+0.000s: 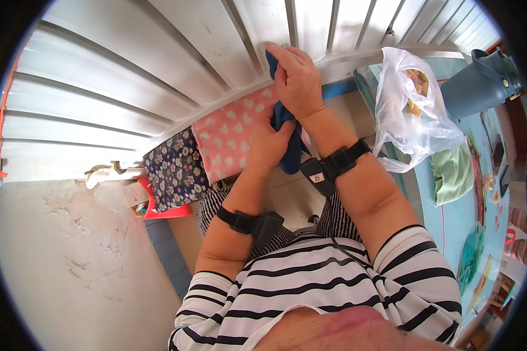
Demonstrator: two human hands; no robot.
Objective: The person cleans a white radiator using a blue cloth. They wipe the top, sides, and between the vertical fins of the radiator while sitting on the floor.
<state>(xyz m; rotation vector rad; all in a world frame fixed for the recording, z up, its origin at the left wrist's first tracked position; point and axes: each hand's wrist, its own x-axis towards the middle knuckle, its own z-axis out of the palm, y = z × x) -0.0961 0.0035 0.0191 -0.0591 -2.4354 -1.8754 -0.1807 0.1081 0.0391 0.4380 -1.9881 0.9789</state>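
A dark blue cloth (291, 160) hangs between my two hands, its lower end dangling over the floor. My left hand (270, 142) grips it around the middle, the thumb lying across the fabric. Higher up, close to the ribbed metal panel, my right hand (301, 83) has the cloth's upper part between thumb and fingers. Behind my left hand lies a pink cloth with white hearts (224, 138). Left of that is a dark floral cloth (175, 171). What supports these two cloths is mostly hidden.
A ribbed white metal panel (123, 83) rises ahead. On the right, a light blue table (434, 228) bears a clear plastic bag (391, 109), a blue-grey jug (470, 87), a green towel (454, 175) and a teal basket (469, 259). A red container (167, 213) and white pipe (114, 175) are left.
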